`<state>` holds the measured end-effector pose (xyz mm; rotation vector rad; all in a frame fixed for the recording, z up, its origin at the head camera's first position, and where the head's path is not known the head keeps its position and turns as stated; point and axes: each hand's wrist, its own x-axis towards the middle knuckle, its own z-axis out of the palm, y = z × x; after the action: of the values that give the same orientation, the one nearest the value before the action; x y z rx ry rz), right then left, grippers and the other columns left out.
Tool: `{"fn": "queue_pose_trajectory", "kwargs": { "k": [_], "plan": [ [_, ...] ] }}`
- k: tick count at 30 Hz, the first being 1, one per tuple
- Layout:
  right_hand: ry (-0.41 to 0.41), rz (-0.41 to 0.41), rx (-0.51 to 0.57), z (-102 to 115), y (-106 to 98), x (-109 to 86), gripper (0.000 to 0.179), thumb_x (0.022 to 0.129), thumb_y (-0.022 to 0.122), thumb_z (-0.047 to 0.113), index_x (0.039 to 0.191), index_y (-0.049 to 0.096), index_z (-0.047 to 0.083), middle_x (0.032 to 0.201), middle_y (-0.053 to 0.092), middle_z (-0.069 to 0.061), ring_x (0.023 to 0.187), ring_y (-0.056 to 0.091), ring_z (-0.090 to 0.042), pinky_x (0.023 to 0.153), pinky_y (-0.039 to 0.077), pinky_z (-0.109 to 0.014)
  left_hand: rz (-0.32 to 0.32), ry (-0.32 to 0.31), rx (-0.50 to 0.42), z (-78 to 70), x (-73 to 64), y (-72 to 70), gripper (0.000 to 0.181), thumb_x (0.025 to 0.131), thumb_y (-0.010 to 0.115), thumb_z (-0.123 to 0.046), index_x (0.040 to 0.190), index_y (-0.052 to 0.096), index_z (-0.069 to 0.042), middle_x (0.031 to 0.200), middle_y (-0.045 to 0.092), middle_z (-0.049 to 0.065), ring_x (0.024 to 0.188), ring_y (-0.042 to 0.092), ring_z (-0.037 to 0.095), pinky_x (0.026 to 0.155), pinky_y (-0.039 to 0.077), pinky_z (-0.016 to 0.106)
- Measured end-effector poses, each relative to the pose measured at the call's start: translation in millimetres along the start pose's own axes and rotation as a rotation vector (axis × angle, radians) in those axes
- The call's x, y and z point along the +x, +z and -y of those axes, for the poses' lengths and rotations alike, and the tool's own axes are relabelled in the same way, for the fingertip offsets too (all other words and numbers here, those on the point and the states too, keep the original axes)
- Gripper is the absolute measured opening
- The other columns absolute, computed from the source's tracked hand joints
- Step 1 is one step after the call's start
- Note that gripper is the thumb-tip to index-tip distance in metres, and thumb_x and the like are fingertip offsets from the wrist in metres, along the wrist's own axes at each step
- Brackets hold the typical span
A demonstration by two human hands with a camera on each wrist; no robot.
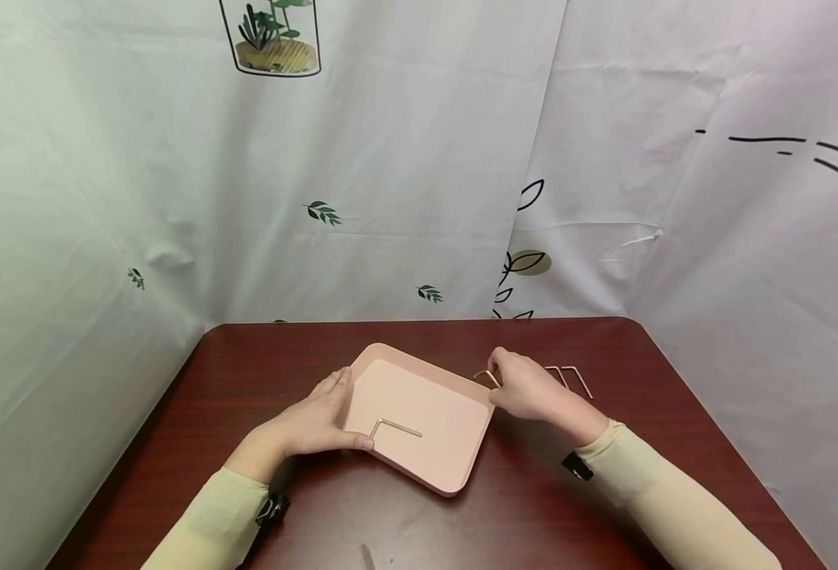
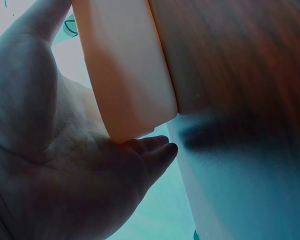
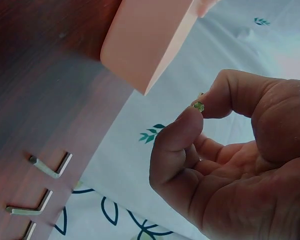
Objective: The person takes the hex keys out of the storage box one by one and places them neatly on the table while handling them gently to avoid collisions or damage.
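A pink rectangular tray (image 1: 455,455) lies on the table, turned at an angle. My left hand (image 1: 312,423) holds its left end, the thumb at the near corner and the other fingers along the left side. Inside that tray is one L-shaped hex key (image 1: 401,428). My right hand (image 1: 529,388), just past the tray's right corner, pinches another hex key (image 3: 199,106) between thumb and index finger; its six-sided end faces the right wrist camera. Several more hex keys (image 3: 52,167) lie on the table beyond that hand, partly hidden by it in the head view.
The dark red wooden table (image 1: 283,360) has rounded far corners. White curtains (image 1: 405,158) with leaf prints hang behind it and at both sides. A small dark mark (image 1: 367,556) shows near the table's front.
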<state>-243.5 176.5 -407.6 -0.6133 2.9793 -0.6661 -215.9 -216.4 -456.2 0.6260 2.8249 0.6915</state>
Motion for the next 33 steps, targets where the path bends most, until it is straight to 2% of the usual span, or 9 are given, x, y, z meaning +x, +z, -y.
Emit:
{"fn": "queue_pose_trajectory", "kwargs": {
  "k": [14,23,33],
  "plan": [
    [0.037,-0.018,-0.012,-14.3,-2.3,-5.3,0.032,0.079,0.074,0.005,0.107,0.061,0.008,0.084,0.058,-0.001,0.076,0.056,-0.021,0.068,0.047,-0.039,0.010,-0.017,0.000,0.2,-0.4,0.9,0.146,0.082,0.086,-0.077,0.172,0.014,0.013,0.180,0.017,0.033,0.167,0.018,0.052,0.130,0.027,0.066],
    [0.029,-0.027,-0.006,-24.7,-5.9,-7.6,0.031,0.079,0.073,0.003,0.107,0.060,0.005,0.085,0.058,-0.002,0.076,0.056,-0.021,0.070,0.048,-0.039,0.005,-0.010,-0.004,0.5,0.1,0.9,0.146,0.082,0.086,-0.076,0.171,0.014,0.015,0.180,0.017,0.034,0.167,0.017,0.053,0.131,0.026,0.065],
    [0.080,-0.028,-0.016,-36.7,-7.0,-10.4,0.033,0.080,0.074,0.005,0.110,0.062,0.004,0.084,0.058,-0.002,0.075,0.057,-0.020,0.068,0.048,-0.039,0.003,-0.007,-0.011,0.1,-0.3,0.4,0.146,0.082,0.088,-0.074,0.171,0.014,0.015,0.180,0.017,0.034,0.167,0.018,0.052,0.130,0.028,0.066]
  ]
}}
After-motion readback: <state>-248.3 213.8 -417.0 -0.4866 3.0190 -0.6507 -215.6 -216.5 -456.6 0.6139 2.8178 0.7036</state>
